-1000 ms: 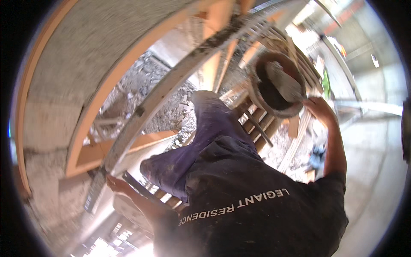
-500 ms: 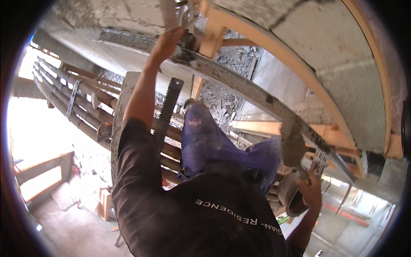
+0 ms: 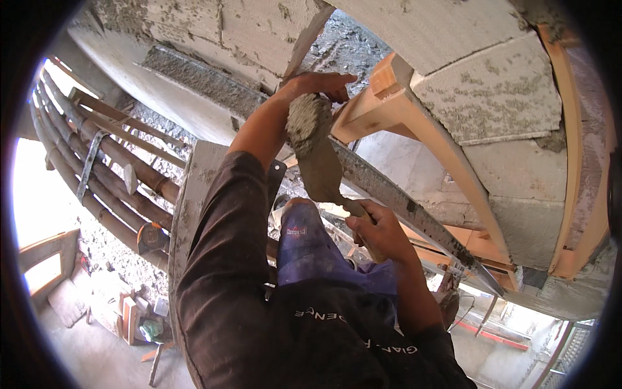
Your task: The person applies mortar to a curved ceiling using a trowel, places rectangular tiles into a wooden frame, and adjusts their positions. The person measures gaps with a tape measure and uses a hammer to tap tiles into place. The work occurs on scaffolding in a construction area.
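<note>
My right hand (image 3: 379, 230) is closed around the handle of a trowel (image 3: 322, 172). Grey wet mortar (image 3: 306, 122) sits heaped at the far end of its blade, just below my left wrist. My left hand (image 3: 317, 84) is reached forward with fingers stretched to the right, at the lower end of a pale block (image 3: 265, 35) and beside a wooden arch frame (image 3: 382, 100). Whether its palm touches the block is hidden. A long mortar-smeared straight bar (image 3: 402, 201) runs diagonally beyond the trowel.
A handsaw (image 3: 276, 172) stands mostly hidden behind my left arm. Long brown poles (image 3: 116, 149) and an orange-black tape measure (image 3: 151, 236) lie to the left. Curved blockwork (image 3: 492, 97) rests along the arch at right. A bucket (image 3: 448, 305) shows partly behind my right forearm.
My right hand has brought the trowel from beside the bucket up and left, now with mortar on it. My left hand has shifted right, toward the wooden frame. The view has turned somewhat.
</note>
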Demonstrator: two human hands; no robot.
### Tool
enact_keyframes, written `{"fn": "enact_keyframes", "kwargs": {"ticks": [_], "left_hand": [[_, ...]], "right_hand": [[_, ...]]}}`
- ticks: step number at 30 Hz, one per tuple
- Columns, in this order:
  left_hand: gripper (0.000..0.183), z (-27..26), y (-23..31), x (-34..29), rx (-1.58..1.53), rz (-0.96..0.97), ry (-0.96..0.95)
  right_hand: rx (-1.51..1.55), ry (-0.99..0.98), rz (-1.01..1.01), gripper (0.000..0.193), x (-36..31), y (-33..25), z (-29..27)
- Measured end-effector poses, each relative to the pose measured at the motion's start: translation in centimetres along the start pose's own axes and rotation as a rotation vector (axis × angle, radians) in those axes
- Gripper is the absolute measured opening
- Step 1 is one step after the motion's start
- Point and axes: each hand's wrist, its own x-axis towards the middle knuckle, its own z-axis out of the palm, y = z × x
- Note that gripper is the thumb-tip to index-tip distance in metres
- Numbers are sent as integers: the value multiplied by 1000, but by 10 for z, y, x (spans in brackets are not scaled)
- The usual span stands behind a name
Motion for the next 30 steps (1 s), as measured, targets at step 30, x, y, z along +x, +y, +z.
{"fn": "enact_keyframes", "kwargs": {"ticks": [30], "left_hand": [[53, 74, -4, -127, 1532, 404, 378]], "right_hand": [[268, 167, 126, 25, -91, 127, -5]]}}
